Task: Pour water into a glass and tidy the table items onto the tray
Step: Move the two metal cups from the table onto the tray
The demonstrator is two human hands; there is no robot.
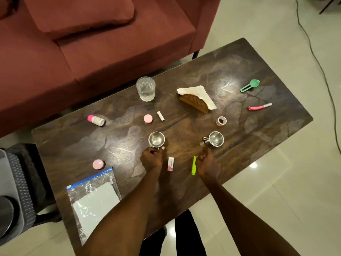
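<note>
Both hands were out over the near half of the table. Left hand [151, 159] had its fingers curled at the near rim of a steel cup [156, 139], seemingly gripping its handle, though the handle itself was hidden. Right hand [208, 164] sat just short of a steel mug [215, 139]; its fingers reached toward the mug's handle, blurred, so whether they had closed on anything could not be told.

Behind it all, a maroon sofa [88, 52] with a cushion filled the far left, and pale glossy floor tiles [276, 191] ran to the right, a thin cable [317, 61] trailing across them. A dark wooden table [258, 130] lay diagonally in front. At its near left corner lay a zip bag [94, 200] with a blue seal and white paper inside.

Farther back stood a wicker napkin holder [193, 101] with white napkins, and left of it a drinking glass [145, 89], upright with water in the bottom. Far right lay a green scoop [250, 85] and a pink razor [259, 107]. A tape roll [221, 121] sat just beyond the mug. A small pink-capped bottle [96, 120] lay on its side at the left. Between the hands lay a small white box [170, 164] and a lime-green clip [194, 165], the clip touching the right thumb side. Two pink lids, one [148, 119] beyond the cup and one [98, 164] by the bag, completed the scatter, with a small white tube [160, 116] beside the farther one.
</note>
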